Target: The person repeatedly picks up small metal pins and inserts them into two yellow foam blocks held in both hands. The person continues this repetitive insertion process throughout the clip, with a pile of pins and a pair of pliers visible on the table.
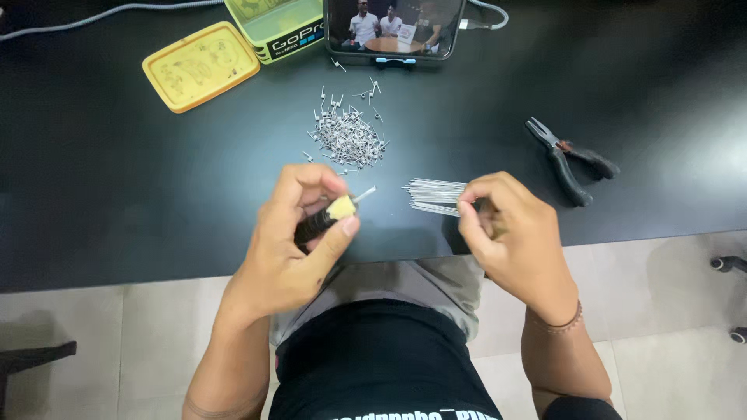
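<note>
My left hand [299,233] grips a small dark-handled tool [327,216] with a pale yellow collar and a thin metal rod tip pointing right. My right hand [510,233] is closed on the near end of a bundle of straight thin wires [434,196] that fans out to the left over the black table [156,179]. The tool's tip and the wire ends are a short gap apart. Beyond the hands lies a pile of several small coiled wire pieces [348,132].
Black-handled pliers [570,159] lie to the right. At the back stand a yellow lid [201,66], a green-yellow box [278,25] and a propped phone [394,29] with a cable. The table's near edge runs under my wrists; chair casters [730,264] sit at right.
</note>
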